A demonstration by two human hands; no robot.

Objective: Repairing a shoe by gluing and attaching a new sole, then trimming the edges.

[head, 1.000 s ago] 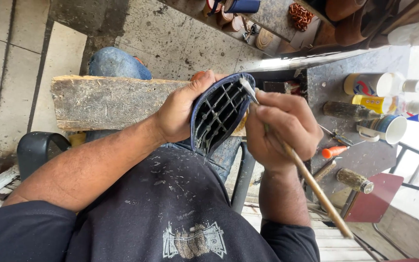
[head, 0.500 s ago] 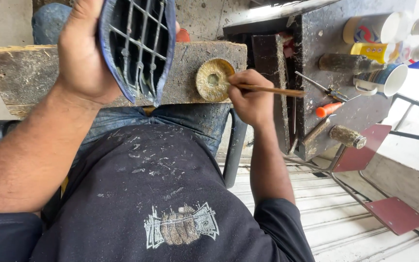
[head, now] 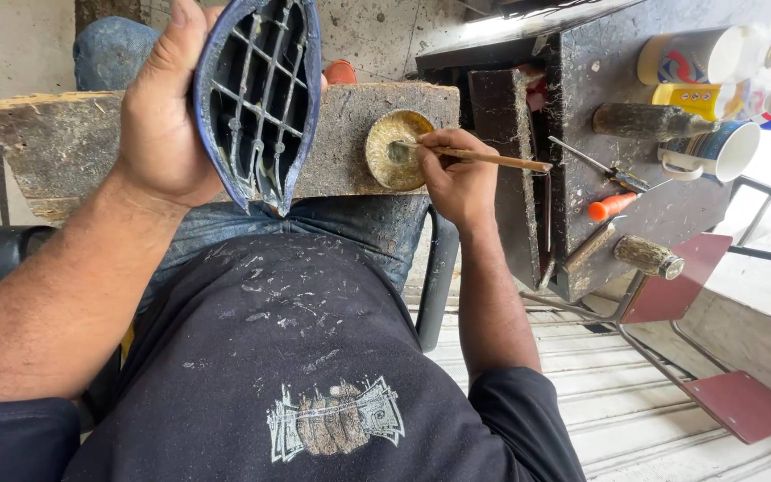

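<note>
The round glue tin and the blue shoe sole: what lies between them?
Head view: only a bare stretch of the wooden board separates the glue tin from the sole in the left hand.

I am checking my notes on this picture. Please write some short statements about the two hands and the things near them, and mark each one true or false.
1. The left hand holds a dark blue shoe sole with a moulded grid inside. True.
2. The right hand holds a metal hammer. False: it holds a thin wooden-handled brush.
3. The brush tip is in a small round yellowish tin. True.
4. The tin stands on the floor. False: it rests on a worn wooden board across the person's lap.
5. A blue and white mug stands on the dark stained workbench at the right. True.
</note>
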